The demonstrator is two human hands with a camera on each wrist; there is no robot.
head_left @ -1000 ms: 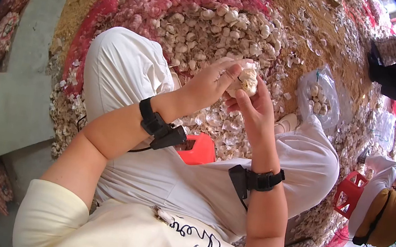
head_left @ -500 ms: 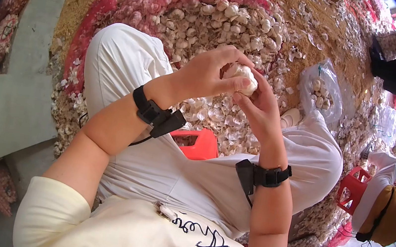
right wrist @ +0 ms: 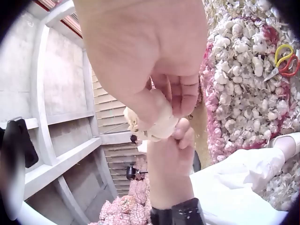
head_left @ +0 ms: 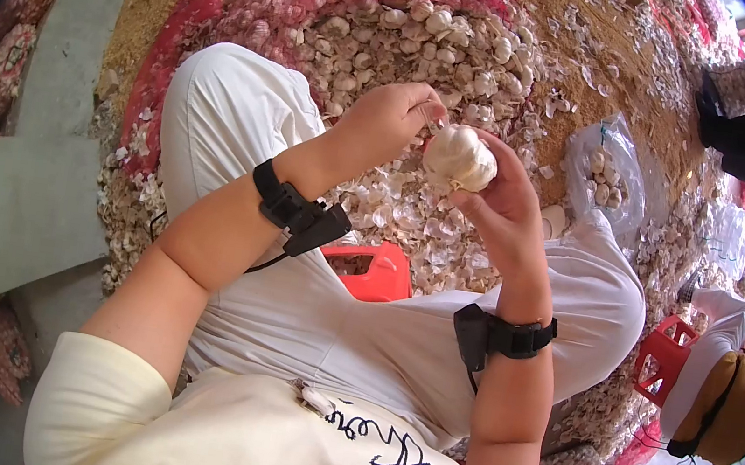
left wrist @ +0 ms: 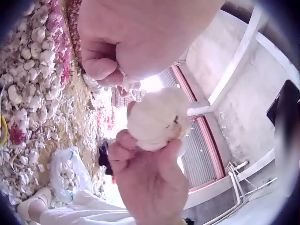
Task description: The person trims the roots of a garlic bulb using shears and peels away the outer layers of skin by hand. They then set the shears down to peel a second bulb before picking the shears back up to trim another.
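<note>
A pale garlic bulb (head_left: 460, 158) is held in my right hand (head_left: 513, 204), with thumb and fingers curled round its side. My left hand (head_left: 379, 128) is just left of the bulb, fingers bent in, pinching a thin white piece of garlic skin (left wrist: 124, 83). From the right wrist view, the right hand (right wrist: 145, 51) grips the bulb (right wrist: 161, 117) from above, and the left hand (right wrist: 171, 164) comes up beneath with fingertips at its edge. The bulb looks mostly smooth, with a small brownish patch visible in the left wrist view.
A heap of garlic bulbs (head_left: 368, 53) in pink netting (head_left: 262, 2) lies in front, with scissors (right wrist: 283, 63) on it. Loose skins (head_left: 428, 240) cover the ground around a red stool (head_left: 376, 275). A clear bag (head_left: 602, 169) of bulbs stands at right; another person sits beyond.
Both hands were together around the bulb; now the left hand has drawn off leftward with a bit of skin. The right hand has shifted slightly right, keeping the bulb, which shows more fully.
</note>
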